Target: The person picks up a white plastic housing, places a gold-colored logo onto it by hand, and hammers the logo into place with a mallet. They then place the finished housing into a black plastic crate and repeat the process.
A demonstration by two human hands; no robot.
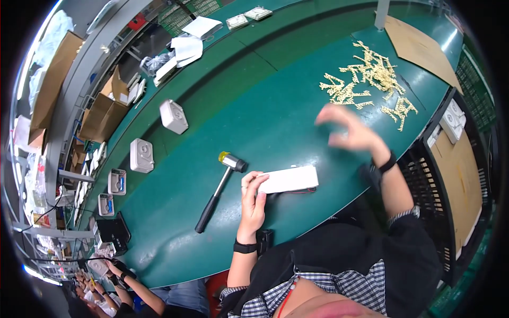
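My left hand (252,197) rests on the green table and grips the left end of a flat white rectangular part (289,179) that lies on the surface with thin wires under it. My right hand (351,129) hovers blurred above the table with fingers spread and nothing in it, between the white part and a heap of small gold-coloured metal pieces (371,78). A mallet (218,192) with a black handle and a yellow-tipped head lies just left of my left hand.
Two white box-shaped units (173,116) (141,155) sit on the green conveyor table (254,95). Cardboard sheet (419,50) at far right. Black crates (450,175) hold white parts and cardboard. Cardboard boxes (103,114) stand at left. Other workers' hands (114,270) appear at lower left.
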